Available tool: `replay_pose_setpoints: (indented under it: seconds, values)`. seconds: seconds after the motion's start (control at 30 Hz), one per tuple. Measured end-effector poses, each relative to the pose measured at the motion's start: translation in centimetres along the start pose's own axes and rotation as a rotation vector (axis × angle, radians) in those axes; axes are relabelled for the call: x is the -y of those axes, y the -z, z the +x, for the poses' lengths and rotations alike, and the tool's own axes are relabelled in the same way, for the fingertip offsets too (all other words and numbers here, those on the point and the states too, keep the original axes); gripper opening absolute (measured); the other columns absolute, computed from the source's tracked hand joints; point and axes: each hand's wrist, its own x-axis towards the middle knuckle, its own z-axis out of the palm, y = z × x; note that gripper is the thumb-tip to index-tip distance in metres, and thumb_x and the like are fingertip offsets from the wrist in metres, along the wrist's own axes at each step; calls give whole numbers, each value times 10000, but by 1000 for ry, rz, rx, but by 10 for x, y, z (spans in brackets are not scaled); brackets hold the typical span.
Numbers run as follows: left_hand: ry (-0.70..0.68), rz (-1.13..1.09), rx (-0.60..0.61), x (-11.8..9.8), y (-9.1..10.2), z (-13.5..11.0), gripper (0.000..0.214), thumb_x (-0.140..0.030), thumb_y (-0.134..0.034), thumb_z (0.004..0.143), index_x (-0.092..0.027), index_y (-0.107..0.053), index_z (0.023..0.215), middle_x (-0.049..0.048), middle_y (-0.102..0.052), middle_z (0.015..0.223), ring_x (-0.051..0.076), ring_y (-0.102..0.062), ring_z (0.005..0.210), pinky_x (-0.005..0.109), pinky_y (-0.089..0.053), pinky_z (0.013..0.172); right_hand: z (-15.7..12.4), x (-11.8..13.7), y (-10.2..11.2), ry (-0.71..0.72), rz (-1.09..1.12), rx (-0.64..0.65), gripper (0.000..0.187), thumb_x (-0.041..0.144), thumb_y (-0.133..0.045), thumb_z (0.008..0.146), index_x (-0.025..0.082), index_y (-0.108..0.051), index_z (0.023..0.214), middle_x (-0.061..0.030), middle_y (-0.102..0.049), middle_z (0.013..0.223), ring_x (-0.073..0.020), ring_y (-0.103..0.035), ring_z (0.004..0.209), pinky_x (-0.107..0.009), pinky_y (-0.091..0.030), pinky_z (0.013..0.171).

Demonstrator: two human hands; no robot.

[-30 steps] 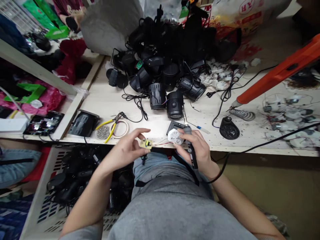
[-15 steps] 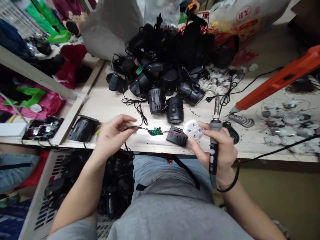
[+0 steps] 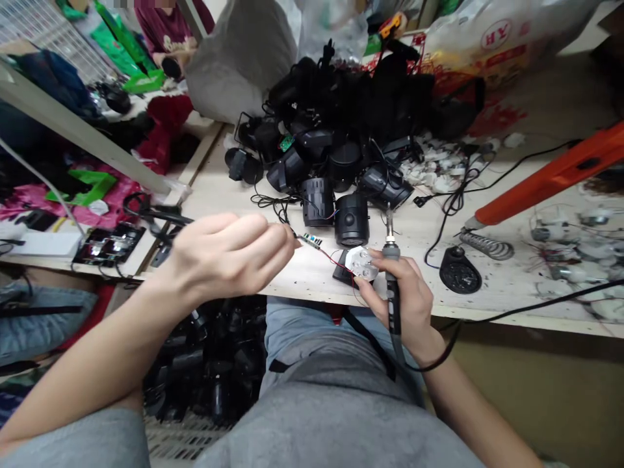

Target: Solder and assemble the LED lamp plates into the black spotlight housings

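My left hand (image 3: 234, 255) is closed in a fist, back of the hand up, around a black cable (image 3: 168, 218) that loops out on its left side. From its fingertips hangs a small green circuit board (image 3: 311, 241), seen nearly edge-on. Thin red wires link the board to a white disc with clear LED lenses (image 3: 362, 263). My right hand (image 3: 407, 292) pinches this disc between thumb and fingers. It also grips a soldering iron (image 3: 392, 286), tip pointing away from me. Partly behind the disc lies a flat black part (image 3: 344, 268) on the bench.
Black lamp housings (image 3: 351, 218) are heaped at the back. An orange tool (image 3: 550, 182) slants in near a coiled spring stand (image 3: 487, 246). White parts with wires (image 3: 570, 227) lie at right. A crate of black parts (image 3: 209, 364) stands below; a co-worker (image 3: 168, 29) is at far left.
My left hand has turned over and moved nearer, its fingers closing. The circuit board has tilted edge-on. My right hand has shifted left slightly with the iron and disc; the view has shifted too.
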Motion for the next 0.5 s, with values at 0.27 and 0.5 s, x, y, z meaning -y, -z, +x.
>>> replay_pose_setpoints:
  seconds: [0.27,0.5]
  values:
    - [-50,13,-143,26,-136,-36,174,-208,-612,940,-191,-693,788,85,-714,868,214,-560,800,369,-400,706,-19,-18,-7,-31,-30,105,354,194,-726,872,203,-549,1178,-98,-714,1040,-219,-655,862,-378,-582,754]
    - [800,-1183,-210,-98,-168,-60,188,-365,-704,868,-181,-736,889,31,-685,680,117,-536,534,265,-434,550,-13,-7,-1,-131,-35,71,339,237,-751,866,201,-583,1159,-64,-717,998,-196,-686,834,-338,-587,750]
